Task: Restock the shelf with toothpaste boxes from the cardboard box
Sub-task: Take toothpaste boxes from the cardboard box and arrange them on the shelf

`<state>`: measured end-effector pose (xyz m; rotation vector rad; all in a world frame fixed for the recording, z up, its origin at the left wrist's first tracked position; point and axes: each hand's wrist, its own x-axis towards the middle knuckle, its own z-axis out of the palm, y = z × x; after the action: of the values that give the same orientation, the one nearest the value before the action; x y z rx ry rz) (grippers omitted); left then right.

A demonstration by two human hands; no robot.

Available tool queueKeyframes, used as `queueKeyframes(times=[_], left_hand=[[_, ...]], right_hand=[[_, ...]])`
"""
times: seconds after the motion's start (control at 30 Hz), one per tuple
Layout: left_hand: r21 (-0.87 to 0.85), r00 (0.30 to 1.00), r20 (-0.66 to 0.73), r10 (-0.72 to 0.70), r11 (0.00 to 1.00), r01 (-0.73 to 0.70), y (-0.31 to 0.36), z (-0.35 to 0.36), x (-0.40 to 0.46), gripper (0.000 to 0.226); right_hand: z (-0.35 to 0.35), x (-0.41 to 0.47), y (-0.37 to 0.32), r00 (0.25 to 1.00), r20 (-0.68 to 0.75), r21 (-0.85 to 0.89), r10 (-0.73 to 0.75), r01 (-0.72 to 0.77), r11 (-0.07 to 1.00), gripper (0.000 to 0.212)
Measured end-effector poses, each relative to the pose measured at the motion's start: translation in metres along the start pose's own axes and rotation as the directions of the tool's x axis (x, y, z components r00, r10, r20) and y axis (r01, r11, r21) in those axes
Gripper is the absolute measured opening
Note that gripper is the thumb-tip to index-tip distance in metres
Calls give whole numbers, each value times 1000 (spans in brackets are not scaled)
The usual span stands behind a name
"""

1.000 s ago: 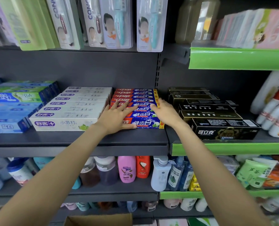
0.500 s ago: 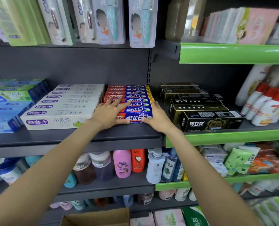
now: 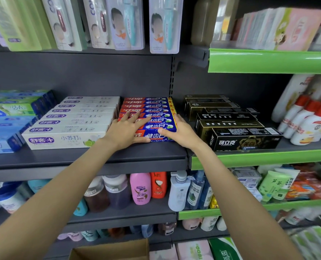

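A row of red and blue toothpaste boxes (image 3: 156,113) lies stacked on the dark grey shelf (image 3: 84,158), running back to the rear wall. My left hand (image 3: 126,128) rests flat on the left part of the front boxes, fingers spread and straight, thumb along the front face. My right hand (image 3: 178,131) presses against the right end of the same row, thumb on the front of the nearest box. The cardboard box (image 3: 109,250) shows only its open top edge at the bottom of the view.
White toothpaste boxes (image 3: 71,124) sit tight on the left of the row, blue ones (image 3: 7,119) further left, black and gold ones (image 3: 233,126) on the right. Toothbrush packs (image 3: 129,23) hang above. Bottles (image 3: 141,188) fill the lower shelf.
My right hand slid from the top right of the row down to its front right end, thumb now on the front face. The left hand stayed on the boxes. The camera moved closer.
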<state>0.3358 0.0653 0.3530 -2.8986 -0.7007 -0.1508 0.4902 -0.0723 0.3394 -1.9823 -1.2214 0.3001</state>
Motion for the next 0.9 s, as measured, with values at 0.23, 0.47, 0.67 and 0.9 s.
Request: queueKeyframes(times=[0.23, 0.47, 0.67, 0.9], left_hand=[[-7, 1000, 14, -5, 1000, 5, 0, 1, 1, 81], [96, 997, -64, -51, 994, 57, 19, -5, -3, 87], [-280, 764, -639, 91, 897, -341, 86, -24, -29, 50], [-762, 945, -322, -63, 609, -219, 190, -28, 5, 92]], right_hand=[[-1, 1, 0, 1000, 22, -18, 7, -6, 1000, 76], [-16, -57, -19, 991, -37, -257, -126, 113, 960, 77], [-88, -140, 15, 828, -391, -519, -402, 162, 839, 35], [-166, -135, 93, 945, -326, -275, 29, -124, 954, 81]])
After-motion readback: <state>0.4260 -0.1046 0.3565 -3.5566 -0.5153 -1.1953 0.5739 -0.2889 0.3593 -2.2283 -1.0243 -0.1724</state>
